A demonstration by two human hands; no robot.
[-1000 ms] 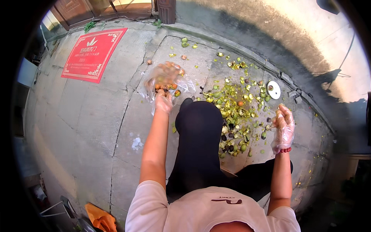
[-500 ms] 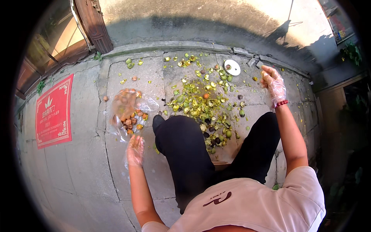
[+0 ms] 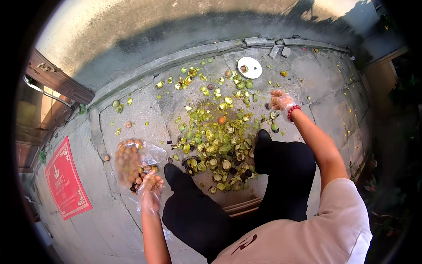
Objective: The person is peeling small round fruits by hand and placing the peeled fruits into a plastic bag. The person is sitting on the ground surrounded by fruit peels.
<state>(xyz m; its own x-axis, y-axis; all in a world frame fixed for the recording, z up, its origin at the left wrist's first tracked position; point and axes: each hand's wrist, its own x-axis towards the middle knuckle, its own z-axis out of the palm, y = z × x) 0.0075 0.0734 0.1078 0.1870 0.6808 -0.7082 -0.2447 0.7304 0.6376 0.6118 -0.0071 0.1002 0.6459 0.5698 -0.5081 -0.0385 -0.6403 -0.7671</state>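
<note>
My left hand (image 3: pixel 150 193), in a thin clear plastic glove, is beside a clear plastic bag (image 3: pixel 154 152) of brown walnuts (image 3: pixel 128 159). Its fingers are loosely stretched and apart, near the bag's opening, and I see nothing held in them. My right hand (image 3: pixel 282 103), gloved the same way and with a red bead bracelet (image 3: pixel 294 112) at the wrist, hovers to the right of a heap of split green walnut husks (image 3: pixel 222 143). The fingers there are half bent and apart, with nothing visible between them. A single orange-brown walnut (image 3: pixel 222 119) lies among the husks.
Beyond the heap, a round white lid-like disc (image 3: pixel 256 68) lies on the paving with a walnut on it. Green walnuts (image 3: pixel 249 83) lie nearby. A red printed mat (image 3: pixel 68 180) is at the left. A wall with a stone kerb (image 3: pixel 184 57) runs along the back.
The view has tilted and turned. My right hand has come down and inward, closer to the husk heap. My left hand stays by the bag, its fingers now a little more bent.
</note>
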